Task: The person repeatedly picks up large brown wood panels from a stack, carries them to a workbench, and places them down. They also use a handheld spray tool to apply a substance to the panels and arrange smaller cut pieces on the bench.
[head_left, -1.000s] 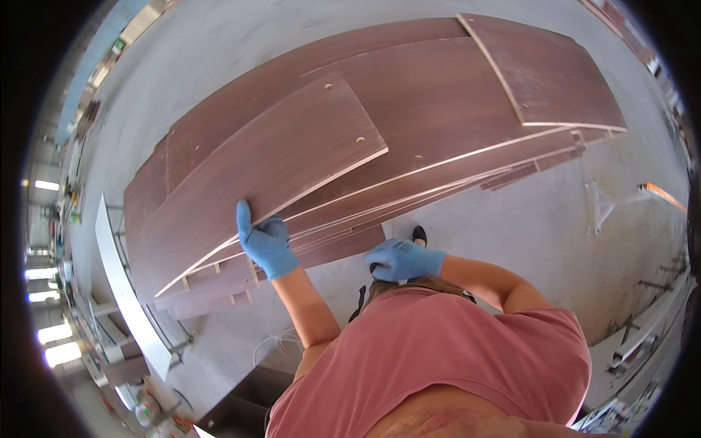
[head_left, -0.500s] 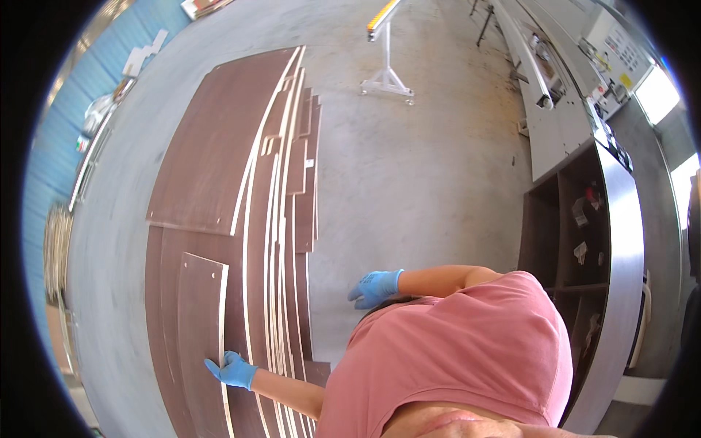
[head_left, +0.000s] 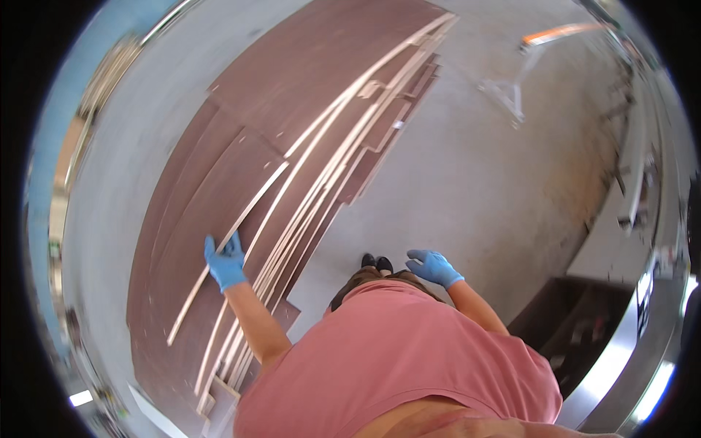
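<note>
My left hand (head_left: 225,264), in a blue glove, is at the pale edge of a brown board (head_left: 232,188) that lies on top of a stack. Its fingers straddle that edge, one reaching onto the board's upper face and another on the outer side; the fingertips are partly hidden. The pale edge sits slightly above the larger brown boards (head_left: 328,62) around it. In front of my right thigh hangs my right hand (head_left: 434,267), also gloved in blue, fingers stretched and holding nothing.
Light-edged panels form a long, stepped stack on my left. At the far right a stand with an orange top (head_left: 562,33) rests on the grey floor (head_left: 467,168). A dark open shelf unit (head_left: 577,310) is close on my right. My black shoes (head_left: 376,261) show below me.
My view has swung round, so the stack now slants up to the right. My right hand has dropped to my side, while my left stays on the small board's edge, farther along it.
</note>
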### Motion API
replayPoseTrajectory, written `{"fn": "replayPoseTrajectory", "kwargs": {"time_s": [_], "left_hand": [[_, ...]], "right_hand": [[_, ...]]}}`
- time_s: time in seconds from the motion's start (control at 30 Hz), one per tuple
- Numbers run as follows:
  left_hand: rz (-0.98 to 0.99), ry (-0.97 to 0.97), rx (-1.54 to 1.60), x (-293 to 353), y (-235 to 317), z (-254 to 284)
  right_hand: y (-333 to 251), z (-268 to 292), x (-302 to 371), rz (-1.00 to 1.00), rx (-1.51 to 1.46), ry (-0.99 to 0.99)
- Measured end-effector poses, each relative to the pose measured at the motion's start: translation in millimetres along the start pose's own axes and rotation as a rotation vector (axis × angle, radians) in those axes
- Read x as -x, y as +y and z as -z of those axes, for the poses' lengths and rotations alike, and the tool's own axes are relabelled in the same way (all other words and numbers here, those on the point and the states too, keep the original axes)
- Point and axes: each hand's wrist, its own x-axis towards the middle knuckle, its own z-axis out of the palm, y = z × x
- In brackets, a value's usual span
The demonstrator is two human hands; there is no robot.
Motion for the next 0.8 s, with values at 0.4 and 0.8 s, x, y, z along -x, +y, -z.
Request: {"fn": "replayPoseTrajectory", "kwargs": {"time_s": [0.4,0.8], "left_hand": [[-0.038,-0.036,0.127,-54,25,-5],[0.014,-0.095,-0.083,-120,42,-39]], "right_hand": [[-34,2,-46,0.031,0.095,-0.129],[-38,-3,-2,-0.078,-0.098,-0.123]]}}
